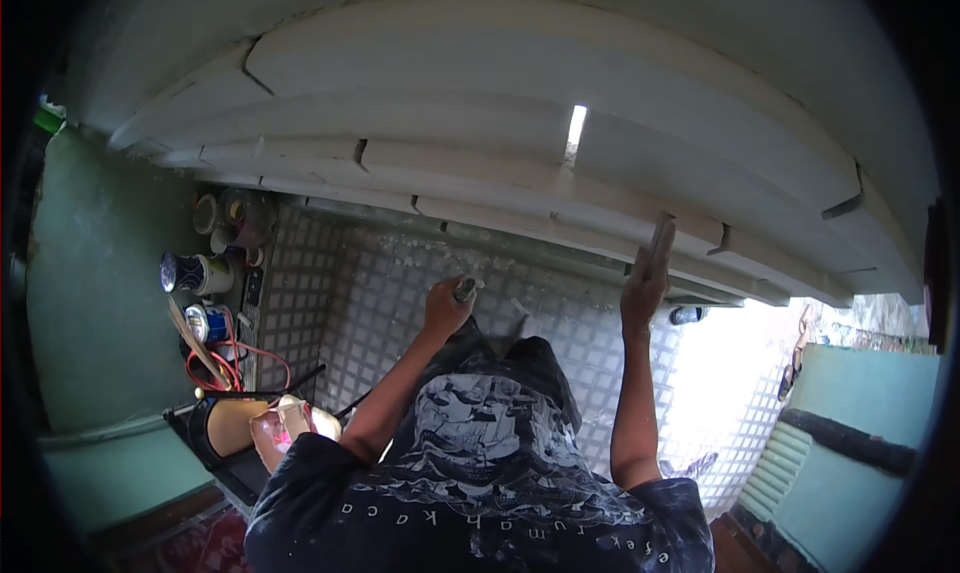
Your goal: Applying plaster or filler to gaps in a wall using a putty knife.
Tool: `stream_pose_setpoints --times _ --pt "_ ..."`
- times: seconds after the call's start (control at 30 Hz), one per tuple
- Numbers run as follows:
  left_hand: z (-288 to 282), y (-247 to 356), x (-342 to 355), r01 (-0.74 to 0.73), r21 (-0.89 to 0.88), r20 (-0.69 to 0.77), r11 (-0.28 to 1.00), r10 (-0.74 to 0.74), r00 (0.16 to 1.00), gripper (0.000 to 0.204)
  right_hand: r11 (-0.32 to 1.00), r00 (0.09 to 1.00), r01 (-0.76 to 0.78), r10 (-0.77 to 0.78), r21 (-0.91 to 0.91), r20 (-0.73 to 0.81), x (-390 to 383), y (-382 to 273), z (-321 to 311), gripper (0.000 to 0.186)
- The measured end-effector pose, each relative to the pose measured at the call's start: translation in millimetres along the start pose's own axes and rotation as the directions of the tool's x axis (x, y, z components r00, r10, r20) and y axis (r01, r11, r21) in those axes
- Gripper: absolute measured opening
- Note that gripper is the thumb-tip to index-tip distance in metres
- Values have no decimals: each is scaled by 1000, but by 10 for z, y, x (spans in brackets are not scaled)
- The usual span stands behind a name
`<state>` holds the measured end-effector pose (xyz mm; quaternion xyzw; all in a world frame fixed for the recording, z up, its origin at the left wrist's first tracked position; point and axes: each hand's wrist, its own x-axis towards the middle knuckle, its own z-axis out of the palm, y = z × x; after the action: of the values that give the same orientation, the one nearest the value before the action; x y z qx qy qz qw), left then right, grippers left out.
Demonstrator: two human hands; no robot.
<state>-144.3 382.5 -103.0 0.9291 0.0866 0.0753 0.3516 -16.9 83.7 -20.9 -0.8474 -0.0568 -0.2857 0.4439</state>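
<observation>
My left hand (445, 311) is closed around a short grey cylindrical thing (464, 290). Only its end shows above the fist, so I cannot tell its kind. It is held in front of my waist, apart from the panel. My right hand (645, 278) is raised, its fingers stretched out and pressed together, greyish as if dusty. Its fingertips reach the edge of a pale stepped panel (640, 188), which spans the view in long overlapping layers. Dark notches and a bright slot (577, 128) break its surface. I see nothing for certain in the right hand.
White crumbs (430, 253) lie on the tiled floor (370, 303). Paint cans (200, 273), a red hose (265, 353) and a dark-framed chair (215, 428) with things on it stand left. A small container (688, 315) sits right, beside bright sunlit floor. Green walls (110, 273) border the space.
</observation>
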Motion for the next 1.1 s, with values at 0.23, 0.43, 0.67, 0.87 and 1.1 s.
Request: stream_pose_setpoints --times 0.23,0.43,0.67,0.87,1.1 --pt "-550 -233 -156 261 -130 -150 957 -279 949 15 291 467 -883 472 368 748 -1072 316 202 42" --pt "-974 -732 -536 391 -201 -437 898 -439 785 16 -103 632 -492 640 864 436 -292 320 142 41" --pt "-1161 -964 -909 412 -373 -455 831 -551 700 20 272 16 -962 201 -40 979 -655 -367 594 39" --pt "-1283 -1001 -1239 382 -637 -472 670 -731 493 22 101 385 -915 510 391 769 -546 -312 975 26" --pt "-1107 -1133 -1582 442 -652 -439 616 -782 442 21 926 389 -183 -241 331 889 -1231 -954 1571 23"
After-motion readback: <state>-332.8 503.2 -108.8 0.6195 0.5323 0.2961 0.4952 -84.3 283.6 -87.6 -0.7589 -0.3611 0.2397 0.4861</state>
